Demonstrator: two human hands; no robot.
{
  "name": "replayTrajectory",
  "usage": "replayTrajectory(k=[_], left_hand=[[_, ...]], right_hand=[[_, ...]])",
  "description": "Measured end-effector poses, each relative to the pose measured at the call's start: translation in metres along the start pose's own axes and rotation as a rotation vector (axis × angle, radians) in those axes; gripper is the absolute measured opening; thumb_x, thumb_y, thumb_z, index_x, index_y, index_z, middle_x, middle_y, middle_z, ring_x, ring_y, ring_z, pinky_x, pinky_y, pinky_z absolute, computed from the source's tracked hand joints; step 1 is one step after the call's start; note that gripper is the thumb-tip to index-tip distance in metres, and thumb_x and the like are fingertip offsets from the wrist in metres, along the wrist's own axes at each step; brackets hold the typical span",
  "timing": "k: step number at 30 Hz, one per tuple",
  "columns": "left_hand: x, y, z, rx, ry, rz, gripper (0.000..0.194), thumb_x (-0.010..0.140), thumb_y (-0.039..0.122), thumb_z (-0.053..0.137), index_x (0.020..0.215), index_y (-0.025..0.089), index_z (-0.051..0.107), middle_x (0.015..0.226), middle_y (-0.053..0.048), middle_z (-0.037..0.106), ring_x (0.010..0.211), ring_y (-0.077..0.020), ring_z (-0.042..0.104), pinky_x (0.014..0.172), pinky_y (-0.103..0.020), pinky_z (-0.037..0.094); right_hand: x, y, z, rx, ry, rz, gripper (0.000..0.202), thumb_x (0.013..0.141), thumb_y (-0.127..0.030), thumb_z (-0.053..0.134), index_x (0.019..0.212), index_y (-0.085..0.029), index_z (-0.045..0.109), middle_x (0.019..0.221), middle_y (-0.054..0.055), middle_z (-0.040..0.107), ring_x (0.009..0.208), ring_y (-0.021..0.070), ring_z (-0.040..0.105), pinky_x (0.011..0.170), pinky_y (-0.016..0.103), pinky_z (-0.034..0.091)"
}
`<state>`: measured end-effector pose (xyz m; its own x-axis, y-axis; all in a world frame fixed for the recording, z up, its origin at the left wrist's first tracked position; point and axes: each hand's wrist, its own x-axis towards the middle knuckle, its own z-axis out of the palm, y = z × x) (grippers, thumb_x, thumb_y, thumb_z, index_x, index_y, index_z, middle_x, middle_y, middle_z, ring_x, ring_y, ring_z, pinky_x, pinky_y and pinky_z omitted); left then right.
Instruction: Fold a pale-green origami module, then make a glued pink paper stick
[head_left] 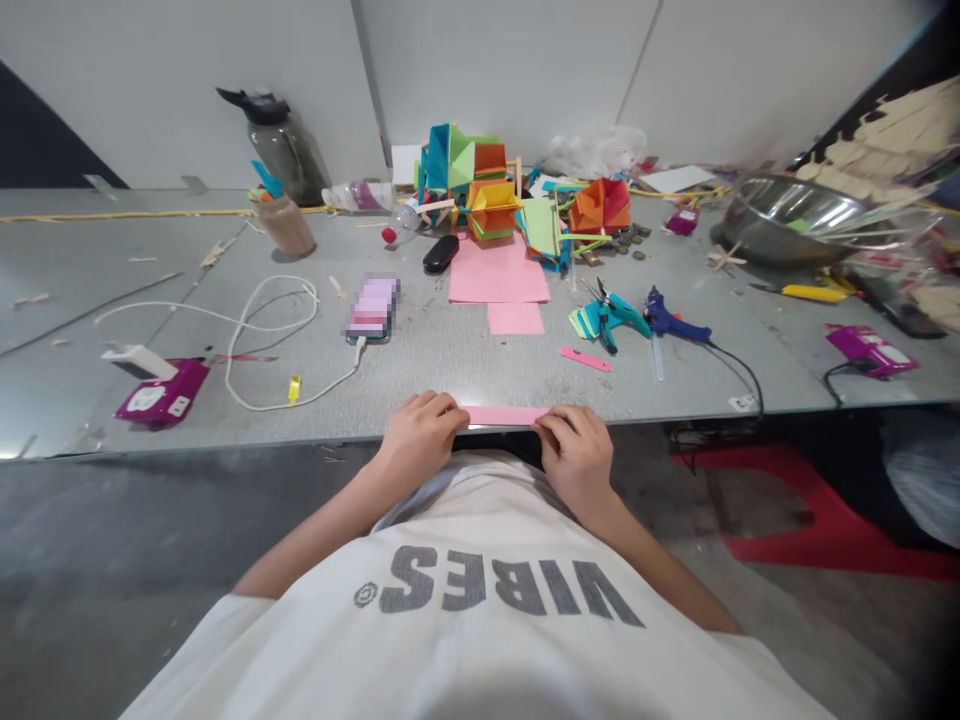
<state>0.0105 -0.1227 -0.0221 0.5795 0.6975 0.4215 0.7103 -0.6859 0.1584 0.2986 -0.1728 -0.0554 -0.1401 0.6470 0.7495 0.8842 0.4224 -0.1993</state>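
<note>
A narrow pink paper strip [504, 415] lies level at the front edge of the table, stretched between my two hands. My left hand [426, 430] pinches its left end, fingers curled. At the right end, my right hand [576, 447] grips the strip between thumb and fingers. Farther back lie a large pink paper sheet [499, 275] and a smaller pink piece [516, 319] touching its lower edge. A pink cutter [586, 360] rests to the right, near teal-handled pliers [616, 315] and a blue glue gun [675, 318].
Colourful folded-paper models [480, 185] stand at the back beside a black case [441, 254]. A phone [373, 308] with a white cable [238, 350] lies left, near a purple power socket [163, 393]. A steel bowl [795, 215] sits at the right.
</note>
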Motion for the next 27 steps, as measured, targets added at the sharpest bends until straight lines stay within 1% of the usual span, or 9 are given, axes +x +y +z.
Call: replayTrajectory(k=[3,6,8,12,16,19,21,25,27], left_hand=[[-0.001,-0.004,-0.009,-0.032,-0.057,0.033,0.022,0.109,0.011,0.066,0.099,0.021,0.083,0.098,-0.007,0.080,0.092,-0.0232,0.071,0.081,-0.036,0.053],[-0.003,-0.004,-0.015,-0.016,-0.100,0.072,0.021,0.107,0.009,0.067,0.100,0.020,0.084,0.097,-0.006,0.080,0.089,-0.0228,0.072,0.077,-0.036,0.052],[-0.005,-0.003,-0.017,0.004,-0.118,0.057,0.023,0.107,0.009,0.066,0.097,0.020,0.084,0.095,-0.007,0.080,0.087,-0.0230,0.072,0.075,-0.036,0.051],[-0.003,-0.004,-0.019,-0.027,-0.176,-0.055,0.025,0.107,0.013,0.065,0.093,0.021,0.084,0.097,-0.007,0.083,0.091,-0.0242,0.075,0.075,-0.036,0.050],[0.008,-0.010,-0.025,-0.168,-0.288,-0.217,0.021,0.105,0.016,0.067,0.098,0.023,0.085,0.105,-0.006,0.086,0.099,-0.0248,0.078,0.081,-0.036,0.050],[0.019,-0.014,-0.032,-0.235,-0.373,-0.337,0.013,0.102,0.023,0.072,0.093,0.023,0.082,0.101,-0.005,0.085,0.092,-0.0236,0.076,0.079,-0.035,0.047],[0.025,-0.017,-0.037,-0.240,-0.407,-0.398,0.013,0.101,0.028,0.076,0.089,0.023,0.078,0.094,-0.004,0.084,0.086,-0.0226,0.073,0.075,-0.034,0.043],[0.031,-0.021,-0.038,-0.238,-0.403,-0.465,0.022,0.098,0.034,0.082,0.082,0.023,0.072,0.085,-0.002,0.080,0.075,-0.0200,0.067,0.069,-0.033,0.038],[0.028,-0.022,-0.033,-0.232,-0.365,-0.451,0.022,0.098,0.034,0.084,0.082,0.023,0.072,0.084,-0.002,0.079,0.074,-0.0197,0.067,0.067,-0.033,0.038]], right_hand=[[0.001,0.001,-0.001,0.016,-0.005,-0.007,0.011,0.108,-0.014,0.074,0.102,-0.022,0.077,0.099,0.007,0.080,0.092,0.0245,0.069,0.086,0.041,0.055],[0.002,0.002,-0.003,0.042,-0.007,-0.019,0.011,0.108,-0.012,0.074,0.103,-0.022,0.077,0.098,0.006,0.080,0.092,0.0243,0.069,0.085,0.040,0.056],[0.003,0.003,-0.003,0.055,-0.006,-0.024,0.012,0.108,-0.012,0.074,0.103,-0.022,0.077,0.098,0.006,0.080,0.092,0.0240,0.069,0.085,0.039,0.057],[0.004,0.005,-0.004,0.072,-0.019,-0.019,0.012,0.108,-0.014,0.074,0.102,-0.023,0.078,0.099,0.006,0.081,0.093,0.0240,0.069,0.085,0.039,0.057],[0.005,0.009,-0.005,0.041,-0.038,-0.004,0.010,0.108,-0.017,0.077,0.100,-0.022,0.081,0.099,0.007,0.080,0.093,0.0251,0.068,0.085,0.041,0.054],[0.003,0.015,-0.006,-0.007,-0.044,0.022,0.012,0.108,-0.020,0.077,0.099,-0.022,0.083,0.098,0.006,0.080,0.093,0.0256,0.068,0.085,0.043,0.050],[0.001,0.020,-0.007,-0.025,-0.045,0.053,0.012,0.109,-0.022,0.078,0.098,-0.022,0.084,0.099,0.006,0.080,0.094,0.0256,0.068,0.085,0.043,0.048],[-0.001,0.027,-0.007,-0.013,-0.045,0.095,0.012,0.108,-0.023,0.079,0.098,-0.024,0.085,0.098,0.005,0.080,0.094,0.0255,0.067,0.085,0.043,0.046],[-0.001,0.028,-0.007,-0.006,-0.049,0.105,0.013,0.108,-0.024,0.078,0.097,-0.024,0.086,0.096,0.005,0.080,0.093,0.0257,0.067,0.085,0.043,0.045]])
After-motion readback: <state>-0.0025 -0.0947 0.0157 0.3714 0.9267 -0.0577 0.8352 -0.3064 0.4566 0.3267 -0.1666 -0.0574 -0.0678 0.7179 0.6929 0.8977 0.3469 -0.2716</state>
